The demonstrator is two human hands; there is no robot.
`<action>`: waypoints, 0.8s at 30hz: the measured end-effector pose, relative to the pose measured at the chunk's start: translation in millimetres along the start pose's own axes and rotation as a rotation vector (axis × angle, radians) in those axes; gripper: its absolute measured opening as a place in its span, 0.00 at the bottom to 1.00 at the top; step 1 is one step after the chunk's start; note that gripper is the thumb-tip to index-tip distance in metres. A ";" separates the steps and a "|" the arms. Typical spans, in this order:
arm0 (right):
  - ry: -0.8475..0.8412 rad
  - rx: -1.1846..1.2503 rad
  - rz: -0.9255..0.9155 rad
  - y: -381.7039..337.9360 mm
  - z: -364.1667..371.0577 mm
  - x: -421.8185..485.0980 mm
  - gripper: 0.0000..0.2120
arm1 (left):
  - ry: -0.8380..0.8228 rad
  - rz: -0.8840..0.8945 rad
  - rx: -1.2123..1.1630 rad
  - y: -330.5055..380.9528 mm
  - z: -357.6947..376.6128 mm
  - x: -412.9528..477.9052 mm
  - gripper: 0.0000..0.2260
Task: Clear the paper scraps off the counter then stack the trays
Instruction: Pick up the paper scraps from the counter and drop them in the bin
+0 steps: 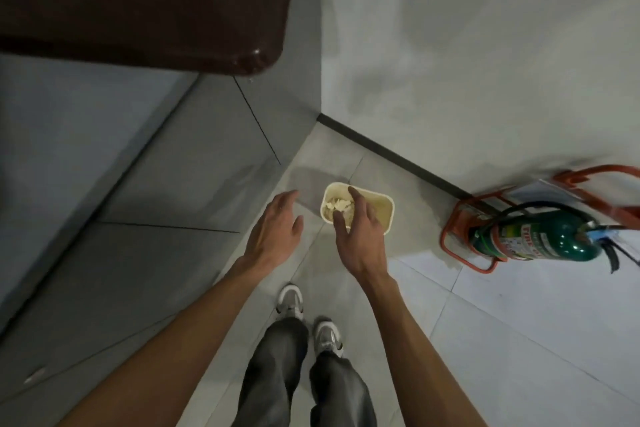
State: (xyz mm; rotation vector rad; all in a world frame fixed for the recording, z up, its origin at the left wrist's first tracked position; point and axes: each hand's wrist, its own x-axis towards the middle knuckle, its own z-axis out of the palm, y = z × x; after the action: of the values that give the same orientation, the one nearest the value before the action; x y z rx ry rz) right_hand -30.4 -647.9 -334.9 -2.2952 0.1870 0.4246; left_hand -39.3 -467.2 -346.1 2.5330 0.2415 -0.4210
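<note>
A cream waste bin (379, 210) stands on the floor in the corner, with pale paper scraps (337, 206) lying inside it. My right hand (360, 229) hovers over the bin's near side, fingers spread and relaxed, holding nothing. Left of the bin, my left hand (277, 229) is held out flat and also holds nothing. A dark brown tray (145, 3) juts over the counter edge at the upper left.
The grey counter front (156, 184) runs along the left. A white wall (485, 62) with a dark skirting closes the corner. A green fire extinguisher (540, 236) in an orange stand sits on the floor at right. My shoes (308, 319) stand on pale tiles.
</note>
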 end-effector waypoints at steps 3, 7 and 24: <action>-0.033 -0.002 -0.094 -57.3 -26.6 -46.0 0.26 | 0.114 -0.034 -0.087 15.4 -61.0 -54.1 0.25; -0.086 -0.022 -0.232 -120.1 -54.4 -106.1 0.26 | 0.249 -0.098 -0.192 25.9 -127.7 -135.2 0.25; -0.286 -0.132 -0.724 -287.2 -45.8 -296.5 0.27 | 0.804 -0.403 -0.311 -53.0 -273.4 -436.7 0.18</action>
State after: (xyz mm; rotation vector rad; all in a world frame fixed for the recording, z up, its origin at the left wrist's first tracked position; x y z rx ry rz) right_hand -220.4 -483.4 -4.3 -2.2089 -0.8096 0.3782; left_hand -393.8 -308.4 -3.4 2.2059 1.0335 0.4862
